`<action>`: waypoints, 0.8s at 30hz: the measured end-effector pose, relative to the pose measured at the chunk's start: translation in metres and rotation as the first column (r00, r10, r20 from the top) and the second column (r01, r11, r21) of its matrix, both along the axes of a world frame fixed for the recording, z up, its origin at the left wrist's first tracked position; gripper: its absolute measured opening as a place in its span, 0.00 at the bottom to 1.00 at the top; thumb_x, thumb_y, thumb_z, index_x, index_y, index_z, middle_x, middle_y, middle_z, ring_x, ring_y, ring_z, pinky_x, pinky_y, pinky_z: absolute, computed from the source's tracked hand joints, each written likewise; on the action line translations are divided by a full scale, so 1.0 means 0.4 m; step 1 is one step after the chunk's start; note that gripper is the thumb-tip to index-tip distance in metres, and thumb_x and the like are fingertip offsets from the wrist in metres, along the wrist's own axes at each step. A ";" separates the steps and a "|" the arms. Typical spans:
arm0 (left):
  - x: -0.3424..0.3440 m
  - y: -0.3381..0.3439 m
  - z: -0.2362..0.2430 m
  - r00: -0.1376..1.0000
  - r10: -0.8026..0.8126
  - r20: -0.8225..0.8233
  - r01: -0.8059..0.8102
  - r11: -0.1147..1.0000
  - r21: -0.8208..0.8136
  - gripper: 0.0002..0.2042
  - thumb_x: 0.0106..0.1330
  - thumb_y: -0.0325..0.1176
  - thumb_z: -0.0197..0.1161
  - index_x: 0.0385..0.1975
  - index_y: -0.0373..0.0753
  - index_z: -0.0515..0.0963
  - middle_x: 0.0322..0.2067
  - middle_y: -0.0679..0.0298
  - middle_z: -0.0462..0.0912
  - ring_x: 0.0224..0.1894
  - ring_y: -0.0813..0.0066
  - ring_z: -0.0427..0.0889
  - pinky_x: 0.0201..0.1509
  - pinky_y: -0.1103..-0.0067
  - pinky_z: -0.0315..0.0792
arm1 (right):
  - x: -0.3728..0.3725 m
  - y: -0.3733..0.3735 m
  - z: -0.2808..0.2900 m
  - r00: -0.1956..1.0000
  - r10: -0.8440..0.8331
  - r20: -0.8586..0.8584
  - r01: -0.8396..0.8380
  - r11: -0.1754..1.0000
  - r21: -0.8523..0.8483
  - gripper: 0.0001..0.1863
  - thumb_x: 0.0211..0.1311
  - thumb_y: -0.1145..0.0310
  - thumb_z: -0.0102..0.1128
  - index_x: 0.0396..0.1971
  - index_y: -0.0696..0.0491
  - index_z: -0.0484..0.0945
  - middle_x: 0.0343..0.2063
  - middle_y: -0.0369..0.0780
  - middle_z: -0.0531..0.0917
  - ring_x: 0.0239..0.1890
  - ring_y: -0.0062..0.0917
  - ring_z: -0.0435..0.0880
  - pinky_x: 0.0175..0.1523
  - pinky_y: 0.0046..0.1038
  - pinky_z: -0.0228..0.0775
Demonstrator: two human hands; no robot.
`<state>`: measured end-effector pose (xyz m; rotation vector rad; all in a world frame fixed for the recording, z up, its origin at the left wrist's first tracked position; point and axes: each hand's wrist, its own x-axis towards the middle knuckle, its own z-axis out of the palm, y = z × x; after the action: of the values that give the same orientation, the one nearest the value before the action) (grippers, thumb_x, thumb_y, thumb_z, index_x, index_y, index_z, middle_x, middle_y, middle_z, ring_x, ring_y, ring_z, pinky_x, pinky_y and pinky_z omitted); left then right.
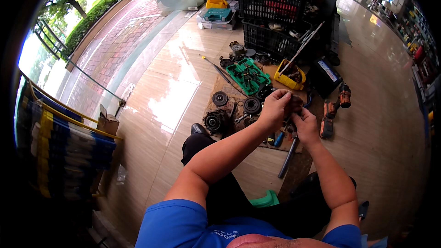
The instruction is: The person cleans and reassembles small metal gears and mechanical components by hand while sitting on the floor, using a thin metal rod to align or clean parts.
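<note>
My left hand (274, 109) and my right hand (304, 125) meet above a piece of cardboard (275, 146) on the floor. Both hold one small dark metal part (295, 104) between the fingertips; its exact shape is hidden by my fingers. Below the hands lie round black pulley-like discs (252, 105), a larger round black assembly (215, 121), a blue-handled tool (279, 139) and a dark metal pipe (288, 158). My legs in black trousers are folded beneath my arms.
An open green tool case (248, 76), a yellow tray (288, 79), an orange power drill (334, 109) and a black battery box (325, 77) lie beyond. Stacked black crates (271, 16) stand behind. A green stool edge (265, 200) sits by my knee. Glass wall at left.
</note>
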<state>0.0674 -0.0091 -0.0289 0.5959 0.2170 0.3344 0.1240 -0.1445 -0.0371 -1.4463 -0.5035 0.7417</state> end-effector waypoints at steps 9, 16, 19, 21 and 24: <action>0.007 -0.002 -0.013 0.989 -0.089 0.114 0.099 0.992 -0.079 0.05 0.70 0.29 0.53 0.40 0.35 0.72 0.36 0.53 0.81 0.40 0.60 0.83 0.50 0.67 0.77 | 0.021 -0.009 -0.015 0.976 -0.019 0.217 0.018 1.000 0.008 0.02 0.66 0.75 0.55 0.37 0.56 0.75 0.27 0.29 0.77 0.26 0.09 0.71 0.30 0.14 0.63; -0.004 0.003 -0.011 0.988 -0.138 0.074 0.142 0.988 -0.061 0.07 0.71 0.30 0.53 0.41 0.34 0.73 0.37 0.54 0.81 0.41 0.60 0.83 0.49 0.68 0.77 | 0.002 -0.012 0.000 0.940 -0.035 0.340 0.044 0.999 -0.020 0.03 0.63 0.77 0.57 0.35 0.59 0.77 0.26 0.32 0.79 0.29 0.11 0.74 0.35 0.18 0.68; -0.015 0.000 -0.004 0.991 -0.131 0.018 0.131 0.991 -0.026 0.07 0.71 0.31 0.53 0.42 0.34 0.73 0.38 0.54 0.81 0.41 0.62 0.83 0.49 0.68 0.77 | -0.003 -0.012 -0.007 0.945 -0.025 0.327 0.036 0.999 -0.028 0.03 0.62 0.77 0.56 0.35 0.59 0.77 0.26 0.32 0.79 0.29 0.11 0.74 0.35 0.18 0.68; -0.018 0.005 -0.003 0.988 -0.150 0.030 0.151 0.988 -0.030 0.08 0.71 0.31 0.53 0.42 0.34 0.73 0.38 0.55 0.81 0.40 0.62 0.83 0.48 0.68 0.77 | -0.007 -0.012 -0.008 0.947 -0.025 0.320 0.038 0.999 -0.034 0.04 0.62 0.78 0.56 0.36 0.59 0.77 0.26 0.32 0.80 0.30 0.11 0.74 0.35 0.18 0.68; -0.002 0.004 0.006 0.990 -0.141 -0.006 0.141 0.990 -0.008 0.08 0.71 0.31 0.53 0.42 0.33 0.73 0.38 0.55 0.81 0.40 0.63 0.82 0.47 0.69 0.77 | 0.010 -0.021 0.003 0.928 -0.037 0.370 0.047 0.999 -0.017 0.06 0.61 0.78 0.57 0.38 0.58 0.78 0.27 0.33 0.81 0.30 0.12 0.75 0.35 0.19 0.69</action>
<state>0.0666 -0.0076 -0.0265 0.6013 0.1809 0.1951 0.1280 -0.1528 -0.0359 -1.6250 -0.7508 0.4405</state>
